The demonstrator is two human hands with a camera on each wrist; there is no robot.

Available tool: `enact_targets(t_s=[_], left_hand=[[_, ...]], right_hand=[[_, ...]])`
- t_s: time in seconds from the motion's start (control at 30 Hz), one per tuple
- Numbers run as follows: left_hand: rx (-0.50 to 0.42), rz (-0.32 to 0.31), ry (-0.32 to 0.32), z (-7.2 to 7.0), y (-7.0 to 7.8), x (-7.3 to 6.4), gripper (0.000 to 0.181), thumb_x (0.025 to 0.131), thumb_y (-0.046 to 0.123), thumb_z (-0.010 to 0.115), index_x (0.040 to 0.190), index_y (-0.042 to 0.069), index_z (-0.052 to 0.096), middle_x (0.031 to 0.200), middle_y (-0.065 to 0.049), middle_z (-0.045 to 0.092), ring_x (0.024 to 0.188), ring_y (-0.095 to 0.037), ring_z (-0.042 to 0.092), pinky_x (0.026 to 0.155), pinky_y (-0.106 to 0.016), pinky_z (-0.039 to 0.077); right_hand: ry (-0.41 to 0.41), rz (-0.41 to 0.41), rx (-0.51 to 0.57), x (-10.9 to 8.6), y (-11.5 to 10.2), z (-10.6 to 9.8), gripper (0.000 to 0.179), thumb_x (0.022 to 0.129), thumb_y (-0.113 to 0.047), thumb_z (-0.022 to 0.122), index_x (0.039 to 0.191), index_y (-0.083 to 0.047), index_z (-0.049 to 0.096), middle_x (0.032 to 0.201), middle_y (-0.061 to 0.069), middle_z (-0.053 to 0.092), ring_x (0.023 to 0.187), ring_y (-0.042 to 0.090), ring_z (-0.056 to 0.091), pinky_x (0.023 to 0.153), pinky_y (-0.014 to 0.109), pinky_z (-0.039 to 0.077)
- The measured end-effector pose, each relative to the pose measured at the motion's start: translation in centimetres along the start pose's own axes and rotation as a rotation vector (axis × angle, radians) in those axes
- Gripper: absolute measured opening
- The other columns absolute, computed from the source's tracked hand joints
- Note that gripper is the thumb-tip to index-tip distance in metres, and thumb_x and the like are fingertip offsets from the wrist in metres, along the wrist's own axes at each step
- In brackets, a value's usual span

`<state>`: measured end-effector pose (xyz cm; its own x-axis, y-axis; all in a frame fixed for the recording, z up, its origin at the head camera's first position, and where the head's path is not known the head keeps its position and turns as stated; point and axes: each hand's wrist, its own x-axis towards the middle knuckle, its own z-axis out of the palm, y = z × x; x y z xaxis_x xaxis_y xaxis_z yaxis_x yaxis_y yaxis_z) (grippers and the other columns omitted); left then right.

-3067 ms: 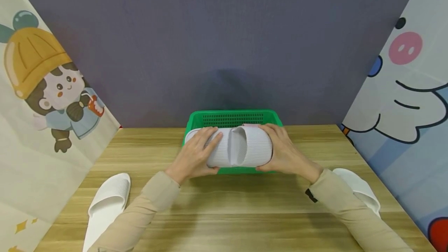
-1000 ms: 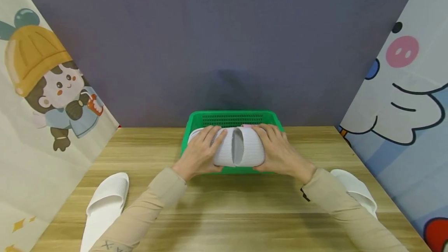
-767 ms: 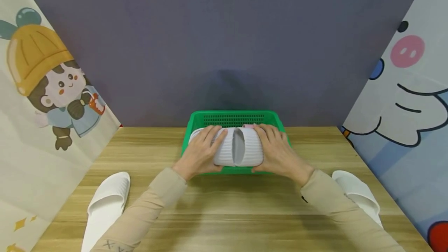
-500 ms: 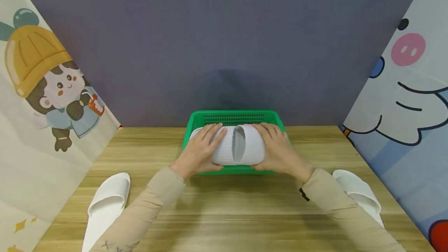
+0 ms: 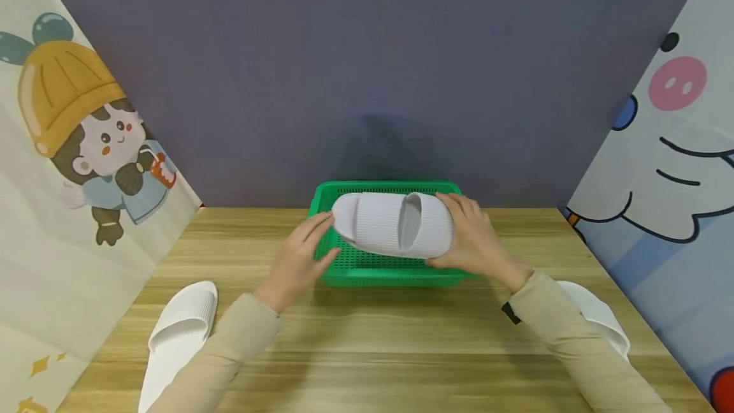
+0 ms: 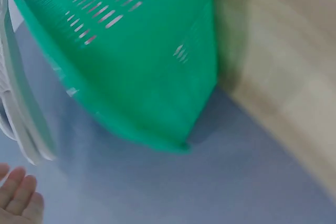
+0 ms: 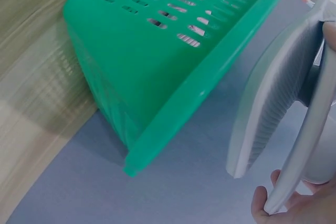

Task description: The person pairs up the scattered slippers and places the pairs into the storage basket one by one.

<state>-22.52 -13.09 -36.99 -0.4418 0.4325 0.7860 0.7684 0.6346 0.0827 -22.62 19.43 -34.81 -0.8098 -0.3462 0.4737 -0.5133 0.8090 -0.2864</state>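
Note:
Over the green basket (image 5: 395, 276), my right hand (image 5: 478, 238) grips the right end of a pair of white ribbed slippers (image 5: 378, 225), fingers behind and thumb in front. Two slippers lie against each other in the right wrist view, their soles (image 7: 310, 129) slightly apart, with fingers (image 7: 260, 203) at the lower end. My left hand (image 5: 295, 263) is just off the left end of the pair, fingers fairly straight. A small gap separates those fingertips from the slippers (image 6: 21, 98) in the left wrist view.
A white slipper (image 5: 178, 330) lies on the wooden table (image 5: 390, 349) at the left; another (image 5: 596, 311) is at the right, partly behind my sleeve. White and pinkish bits show through the basket's slots in the wrist views. A grey wall (image 5: 378, 81) stands behind.
My left hand has let go of the slippers and drawn back to the left. In my right hand, the pair has risen slightly and shifted right, baring more of the basket's inside.

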Motion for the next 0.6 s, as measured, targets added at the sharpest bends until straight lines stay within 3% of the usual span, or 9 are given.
enact_targets(t_s=[0.23,0.33,0.43,0.6], left_hand=[[-0.209,-0.590,-0.174,0.4,-1.6,-2.7,0.053,0.080,0.018,0.069,0.127,0.000,0.051,0.129,-0.019,0.052,0.117,-0.037,0.050,0.096,-0.047,0.044],[-0.326,-0.789,-0.242,0.8,-2.2,-3.4,0.061,0.084,0.025,0.065,0.135,0.000,0.042,0.137,-0.020,0.043,0.123,-0.041,0.043,0.099,-0.049,0.041],[-0.424,-0.910,-0.281,1.4,-2.7,-4.0,0.068,0.086,0.028,0.062,0.141,0.001,0.031,0.143,-0.020,0.035,0.128,-0.040,0.037,0.102,-0.048,0.038],[-0.567,-0.965,-0.247,2.2,-3.2,-4.3,0.070,0.088,0.021,0.060,0.143,-0.003,0.023,0.140,-0.025,0.036,0.127,-0.038,0.039,0.102,-0.046,0.039]], right_hand=[[0.005,0.053,0.026,0.1,0.6,-0.1,0.115,0.046,-0.044,0.086,0.140,-0.010,0.029,0.134,0.019,0.037,0.120,0.041,0.034,0.088,0.059,0.033],[-0.001,0.080,0.043,0.1,0.8,0.0,0.115,0.048,-0.043,0.086,0.141,-0.010,0.027,0.135,0.020,0.035,0.119,0.041,0.034,0.090,0.060,0.032],[-0.015,0.097,0.057,0.2,1.1,0.3,0.116,0.048,-0.044,0.086,0.142,-0.012,0.026,0.136,0.019,0.034,0.118,0.040,0.034,0.089,0.059,0.031],[-0.041,0.125,0.083,0.8,1.7,1.2,0.116,0.049,-0.048,0.084,0.143,-0.015,0.024,0.137,0.015,0.034,0.118,0.036,0.034,0.089,0.056,0.031]])
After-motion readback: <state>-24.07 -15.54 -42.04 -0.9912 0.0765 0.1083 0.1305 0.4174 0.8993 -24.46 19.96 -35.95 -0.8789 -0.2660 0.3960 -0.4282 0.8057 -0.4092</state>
